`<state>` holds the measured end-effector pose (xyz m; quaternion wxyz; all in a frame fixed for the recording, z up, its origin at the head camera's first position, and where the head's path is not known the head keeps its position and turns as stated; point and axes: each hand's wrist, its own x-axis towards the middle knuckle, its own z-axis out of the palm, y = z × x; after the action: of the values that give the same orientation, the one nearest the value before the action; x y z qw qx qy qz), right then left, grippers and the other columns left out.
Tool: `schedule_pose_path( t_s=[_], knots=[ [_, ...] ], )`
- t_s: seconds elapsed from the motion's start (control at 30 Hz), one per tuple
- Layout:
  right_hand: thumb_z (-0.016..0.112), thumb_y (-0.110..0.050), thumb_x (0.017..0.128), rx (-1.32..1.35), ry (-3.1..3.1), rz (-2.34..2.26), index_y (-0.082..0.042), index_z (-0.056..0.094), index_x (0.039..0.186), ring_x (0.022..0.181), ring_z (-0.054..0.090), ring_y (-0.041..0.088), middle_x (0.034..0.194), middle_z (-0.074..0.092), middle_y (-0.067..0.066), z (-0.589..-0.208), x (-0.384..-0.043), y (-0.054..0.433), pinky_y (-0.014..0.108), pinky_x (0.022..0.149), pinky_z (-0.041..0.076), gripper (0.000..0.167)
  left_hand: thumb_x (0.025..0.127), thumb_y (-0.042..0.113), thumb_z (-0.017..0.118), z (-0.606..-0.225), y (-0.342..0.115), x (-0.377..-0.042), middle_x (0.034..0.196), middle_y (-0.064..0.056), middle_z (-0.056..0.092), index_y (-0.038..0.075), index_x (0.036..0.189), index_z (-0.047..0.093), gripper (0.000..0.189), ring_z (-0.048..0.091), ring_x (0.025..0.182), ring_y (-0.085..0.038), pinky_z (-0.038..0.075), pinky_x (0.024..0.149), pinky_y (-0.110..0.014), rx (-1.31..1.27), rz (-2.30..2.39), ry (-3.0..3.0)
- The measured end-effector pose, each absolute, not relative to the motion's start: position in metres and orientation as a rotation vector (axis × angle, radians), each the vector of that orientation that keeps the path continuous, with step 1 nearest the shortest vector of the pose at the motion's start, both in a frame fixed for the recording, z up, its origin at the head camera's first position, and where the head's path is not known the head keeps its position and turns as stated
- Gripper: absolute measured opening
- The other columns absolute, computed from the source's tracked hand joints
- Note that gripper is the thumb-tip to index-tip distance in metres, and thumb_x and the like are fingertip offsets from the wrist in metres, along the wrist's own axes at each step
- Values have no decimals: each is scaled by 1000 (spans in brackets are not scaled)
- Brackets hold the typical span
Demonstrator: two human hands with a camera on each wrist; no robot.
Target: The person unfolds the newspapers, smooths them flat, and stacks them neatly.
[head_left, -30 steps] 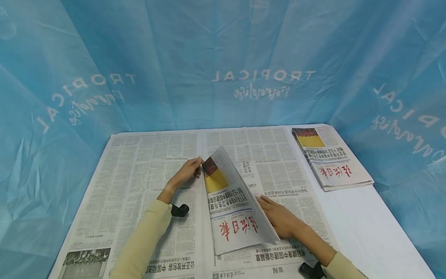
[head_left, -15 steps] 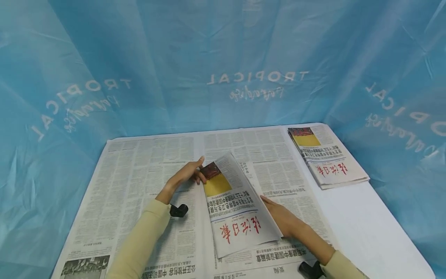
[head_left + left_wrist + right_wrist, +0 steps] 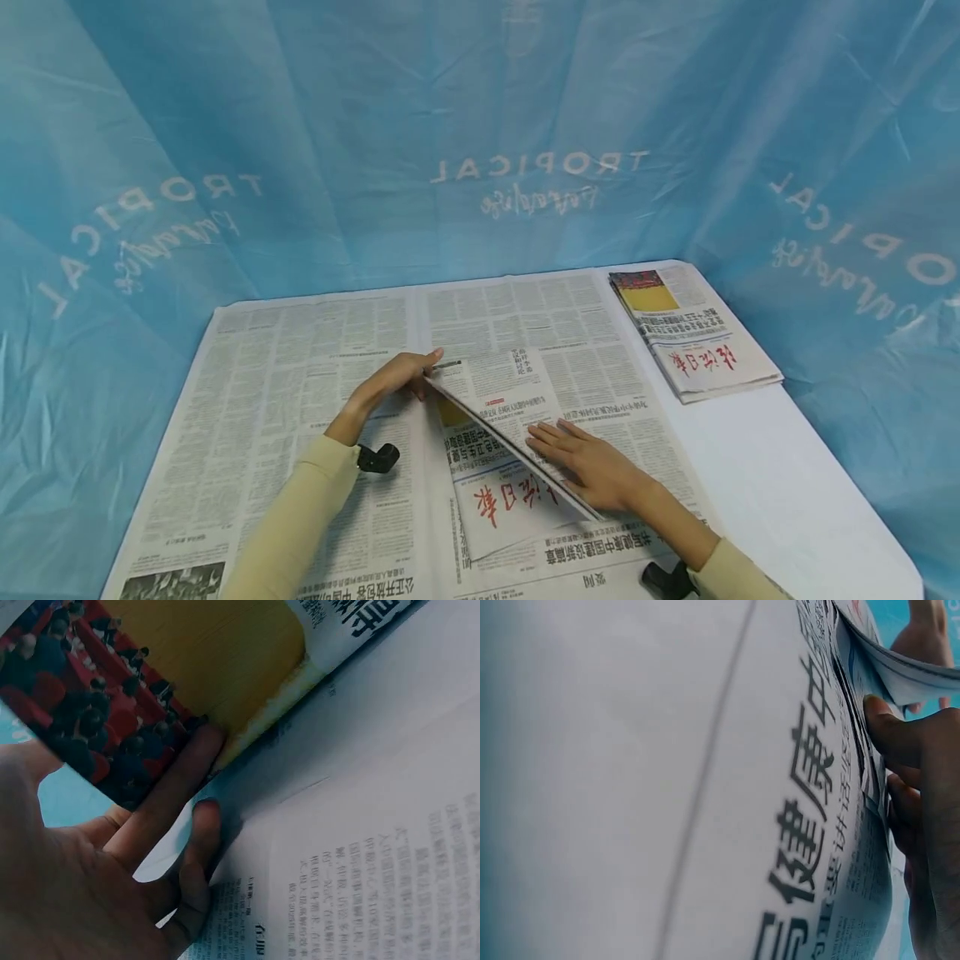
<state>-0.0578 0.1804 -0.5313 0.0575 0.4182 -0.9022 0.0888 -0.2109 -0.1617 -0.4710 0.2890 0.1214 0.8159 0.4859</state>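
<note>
A folded newspaper [image 3: 498,500] with red masthead characters lies at the middle of the table, part of it lifted into a slanting ridge. My left hand [image 3: 401,379] pinches its far left corner. In the left wrist view, a finger of the left hand [image 3: 112,855] presses over the corner's red-and-yellow photo [image 3: 202,660]. My right hand [image 3: 585,462] lies with extended fingers just right of the raised edge, on the newsprint. The right wrist view shows the right hand [image 3: 922,772] close beside the paper; its palm side is hidden.
Open newspaper sheets [image 3: 300,400] cover much of the white table [image 3: 787,483]. A stack of folded newspapers [image 3: 693,333] sits at the back right. Blue printed curtains [image 3: 480,100] surround the table's back and sides.
The folded newspaper's upper part has tipped up to stand nearly edge-on, exposing print beneath. The left hand has shifted slightly nearer; the right hand's fingers now lie outstretched to the left.
</note>
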Motion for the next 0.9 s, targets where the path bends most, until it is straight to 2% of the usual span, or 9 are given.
schedule_pose_path(
  t_s=[0.07,0.17,0.3,0.4,0.5,0.6,0.63,0.73,0.9],
  knots=[
    [64,-26,89,1264,-2740,248,-6,39,149,140,40,26,154,40,9,-531,-57,181,45,113,27,68,101,49,46,-470,-161,-210,54,-4,42,7,77,55,49,40,52,-17,39,68,-33,334,1279,2215],
    [66,-27,87,1259,-2739,228,-7,39,149,141,40,25,154,40,9,-530,-57,182,43,113,27,71,100,37,53,-469,-160,-210,55,1,36,9,69,51,42,32,53,-14,33,60,-30,380,1287,2214],
    [66,-27,88,1251,-2735,236,-7,39,149,140,40,25,154,40,9,-530,-56,182,43,113,27,70,98,24,58,-470,-162,-209,68,4,49,3,90,62,22,38,57,-12,34,59,-29,410,1264,2216],
    [63,-32,91,1249,-2734,255,-7,39,149,141,40,25,154,40,8,-530,-56,182,44,113,27,68,96,21,60,-470,-166,-205,82,-6,55,0,108,61,24,39,61,-20,37,62,-34,401,1224,2212],
    [60,-41,94,1245,-2732,287,-7,39,149,141,40,24,154,40,8,-529,-56,182,45,113,28,68,96,23,62,-471,-173,-199,125,-22,52,3,127,53,38,59,96,-34,48,81,-42,414,1215,2170],
    [58,-44,94,1234,-2734,320,-7,40,149,141,40,24,154,40,8,-528,-55,182,46,113,28,68,96,24,63,-472,-183,-191,150,-27,32,10,148,34,62,51,120,-50,47,94,-51,446,1249,2081],
    [58,-45,94,1231,-2732,325,-7,40,149,141,40,24,154,40,9,-528,-55,182,46,113,28,68,96,25,64,-472,-187,-188,148,-29,35,12,153,25,70,52,121,-50,48,95,-52,453,1260,2048],
    [59,-44,94,1225,-2727,330,-7,41,148,140,40,24,153,41,9,-528,-55,182,46,112,29,68,94,27,67,-474,-204,-179,134,-30,49,15,157,13,84,62,100,-48,51,85,-48,470,1260,2025],
    [60,-43,94,1211,-2735,328,-6,41,148,140,40,25,153,41,10,-528,-55,184,46,113,29,68,91,23,71,-478,-237,-168,127,-24,58,2,153,22,82,66,101,-34,50,85,-40,485,1252,2095]
  ],
)
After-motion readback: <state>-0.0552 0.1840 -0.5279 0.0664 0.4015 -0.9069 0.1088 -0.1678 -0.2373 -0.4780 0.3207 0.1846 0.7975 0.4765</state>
